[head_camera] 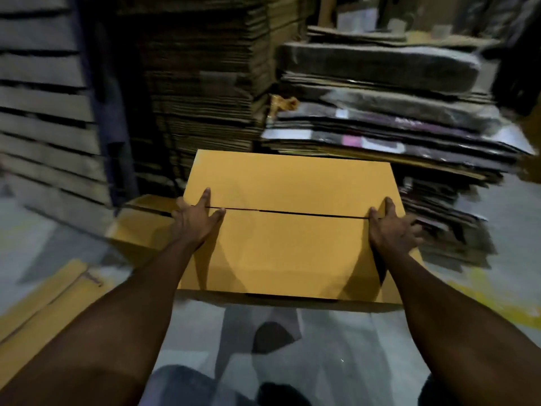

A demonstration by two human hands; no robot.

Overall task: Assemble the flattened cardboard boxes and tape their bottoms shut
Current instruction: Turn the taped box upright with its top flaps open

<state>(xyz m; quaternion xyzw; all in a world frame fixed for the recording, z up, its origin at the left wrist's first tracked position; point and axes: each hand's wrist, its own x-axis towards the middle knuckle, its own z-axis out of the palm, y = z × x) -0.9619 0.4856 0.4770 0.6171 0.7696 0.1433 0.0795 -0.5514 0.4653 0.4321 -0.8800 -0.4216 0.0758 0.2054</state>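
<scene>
box point(287, 253) ctr frame, just in front of flat-cardboard stacks point(380, 118), flaps folded shut, seam = dark slit L-R | L hand point(196, 221) on L end of seam, fingers straight, pressing flaps | R hand point(389, 230) at R end, thumb on top, fingers curled over edge, gripping box | 2nd box point(131, 227) behind-left

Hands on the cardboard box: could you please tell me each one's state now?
Left hand: open, pressed flat on the cardboard box.
Right hand: fingers curled over the box's right edge.
</scene>
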